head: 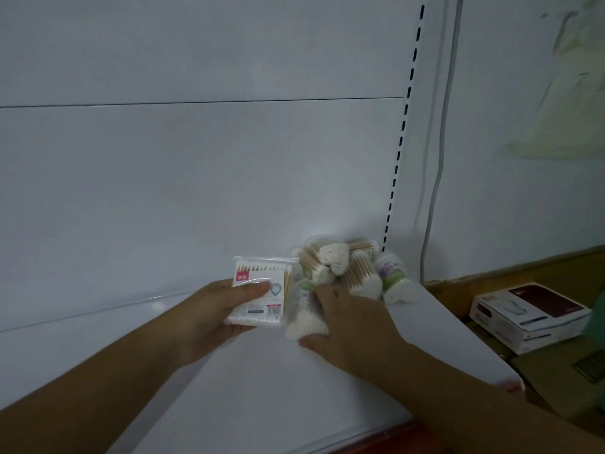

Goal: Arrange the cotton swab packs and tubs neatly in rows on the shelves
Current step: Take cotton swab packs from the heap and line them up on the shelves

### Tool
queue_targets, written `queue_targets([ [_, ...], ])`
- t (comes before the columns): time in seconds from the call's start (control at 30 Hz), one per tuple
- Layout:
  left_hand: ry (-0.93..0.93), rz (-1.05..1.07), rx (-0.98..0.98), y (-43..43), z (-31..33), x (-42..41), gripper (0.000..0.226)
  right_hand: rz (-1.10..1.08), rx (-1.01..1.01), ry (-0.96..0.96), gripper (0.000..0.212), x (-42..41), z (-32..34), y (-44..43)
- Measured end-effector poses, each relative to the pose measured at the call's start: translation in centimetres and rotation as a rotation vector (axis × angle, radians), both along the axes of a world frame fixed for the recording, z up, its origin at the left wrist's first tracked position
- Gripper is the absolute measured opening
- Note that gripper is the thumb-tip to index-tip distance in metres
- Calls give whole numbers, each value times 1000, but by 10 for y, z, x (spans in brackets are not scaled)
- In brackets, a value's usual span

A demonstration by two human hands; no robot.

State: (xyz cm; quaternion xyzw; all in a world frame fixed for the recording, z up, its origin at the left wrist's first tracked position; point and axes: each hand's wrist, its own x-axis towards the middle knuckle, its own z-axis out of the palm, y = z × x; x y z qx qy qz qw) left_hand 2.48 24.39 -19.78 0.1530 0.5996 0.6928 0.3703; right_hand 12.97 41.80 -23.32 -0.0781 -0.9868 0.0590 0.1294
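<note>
The left hand [212, 316] holds a flat square pack of cotton swabs [258, 290] upright just above the white shelf [262, 388]. Its thumb presses across the pack's printed front and its fingers curl behind and under it. The pack has a red label in its upper left corner and a barcode near its lower right. A row of white swab tips shows along its top edge.

Just to the right, touching that pack's side, lies a clear bag of swabs [306, 322]. The right hand [350, 326] grips it, fingers bent over the top and the thumb tucked against the lower end near the shelf surface.

Behind the right hand, a loose pile of swab packs [340, 267] sits heaped in the back right corner of the shelf, against the white back panel [196, 158]. The packs lie tilted at different angles, wooden sticks and white tips showing through clear wrap. A rounder pack with a green and purple label [391, 276] leans at the pile's right edge.

A slotted upright [404, 126] runs up from that corner, and a grey cable [438, 158] hangs beside it. To the right of the shelf stands a brown cardboard carton [458, 286], with a white and dark red product box [530, 314] resting on it.
</note>
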Motion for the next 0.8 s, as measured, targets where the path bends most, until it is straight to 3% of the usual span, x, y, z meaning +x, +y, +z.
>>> queue_targets([
  [0.07, -20, -12, 18, -7, 1, -1, 39, 75, -136, -13, 54, -2, 3, 11],
  [0.17, -84, -42, 45, -15, -2, -8, 76, 228, -460, -48, 50, -2, 3, 27],
  [0.3, -112, -125, -31, -18, -6, -7, 97, 357, -586, -36, 57, 1, -6, 35],
  [0.43, -175, -233, -49, -15, -5, -1, 79, 447, -698, 18, 56, 6, 5, 36],
  [0.57, -236, -235, 13, -5, -5, 8, 66, 463, -630, 23, 54, 16, 22, 34],
  [0.63, -245, -199, 73, 0, -6, 14, 67, 391, -604, 97, 44, 20, 30, 46],
  [0.73, -247, -83, 237, 10, -2, 26, 70, 110, -783, 443, 25, 12, 39, 91],
  [0.8, -222, 2, 338, 16, 2, 35, 70, -186, -910, 431, 37, 2, 35, 128],
])
